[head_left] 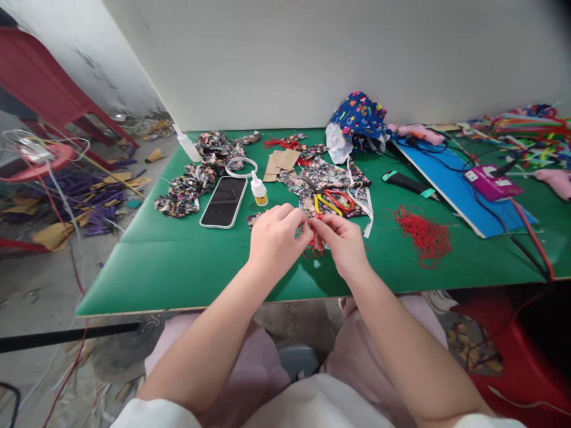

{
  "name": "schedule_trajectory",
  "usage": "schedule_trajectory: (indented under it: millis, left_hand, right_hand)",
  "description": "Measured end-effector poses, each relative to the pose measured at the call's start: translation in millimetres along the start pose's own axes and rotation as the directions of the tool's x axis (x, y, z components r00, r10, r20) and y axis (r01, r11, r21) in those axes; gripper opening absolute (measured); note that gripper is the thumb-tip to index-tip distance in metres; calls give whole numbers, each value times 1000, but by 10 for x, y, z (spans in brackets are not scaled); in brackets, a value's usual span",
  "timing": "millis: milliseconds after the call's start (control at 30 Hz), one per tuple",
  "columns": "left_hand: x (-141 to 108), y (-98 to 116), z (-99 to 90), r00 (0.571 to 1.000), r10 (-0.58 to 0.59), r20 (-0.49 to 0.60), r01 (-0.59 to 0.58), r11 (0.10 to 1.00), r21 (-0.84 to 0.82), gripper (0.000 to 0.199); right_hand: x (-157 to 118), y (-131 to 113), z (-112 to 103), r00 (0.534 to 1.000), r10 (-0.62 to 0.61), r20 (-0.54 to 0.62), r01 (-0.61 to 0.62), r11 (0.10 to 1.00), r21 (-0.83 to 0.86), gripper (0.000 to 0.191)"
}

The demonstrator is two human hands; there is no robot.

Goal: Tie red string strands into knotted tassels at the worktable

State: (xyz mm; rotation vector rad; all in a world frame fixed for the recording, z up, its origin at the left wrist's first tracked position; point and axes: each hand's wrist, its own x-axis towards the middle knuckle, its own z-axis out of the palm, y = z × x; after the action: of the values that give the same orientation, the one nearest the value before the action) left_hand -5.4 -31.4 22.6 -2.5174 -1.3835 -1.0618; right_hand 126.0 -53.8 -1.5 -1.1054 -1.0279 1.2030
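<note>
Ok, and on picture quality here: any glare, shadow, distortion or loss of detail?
Head view: soft, fairly even light, with a small pale glare patch on the green table near its front edge; head view: deep shadow under the table at right, top right corner darkened; head view: forearms look stretched; head view: red cord at the hands is too small and covered to trace.

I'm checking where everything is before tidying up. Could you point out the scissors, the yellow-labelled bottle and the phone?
Scissors (pixel 329 204), head view: on the yellow handle.
Yellow-labelled bottle (pixel 259 192), head view: on its body.
Phone (pixel 224 202), head view: on the dark screen.
</note>
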Motion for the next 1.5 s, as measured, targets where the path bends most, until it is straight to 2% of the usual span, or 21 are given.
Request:
schedule_trajectory:
  millis: [133,333,533,667,800,900,1033,1133,1233,1500]
  left_hand:
    - [6,11,-12,999,-28,16,29,999,-38,13]
    - [23,9,-54,993,-106,44,112,981,-159,10]
    - [34,-13,-84,994,-98,54,108,964,-244,10]
    - [52,8,-118,992,-97,82,121,926,-358,9]
    - [67,51,-185,978,-132,159,195,844,-500,16]
    - [67,63,-212,962,-165,218,264,766,-587,21]
    - [54,44,-177,954,-199,223,297,715,-633,13]
    - [49,30,-139,959,-223,174,282,711,-643,6]
    - [51,33,-128,968,-210,137,248,724,-644,11]
    - [53,55,-170,976,-174,130,217,816,-536,14]
  right_hand:
    - [-3,4,5,1000,7,-1,-7,1000,26,20]
    - [16,0,-10,996,81,35,-86,977,197,15]
    - [23,-9,-26,988,137,72,-153,931,331,13]
    - [27,-23,-51,971,157,183,-223,870,439,15]
    - [-2,-97,-72,943,184,278,-306,806,507,19]
    - [-39,-160,-83,927,185,327,-333,807,488,24]
    - [-68,-186,-93,887,136,442,-357,809,467,27]
    - [-68,-174,-96,868,112,484,-366,802,472,27]
    - [-65,-169,-94,864,93,494,-370,784,499,25]
    - [-98,-212,-91,848,88,522,-386,779,494,32]
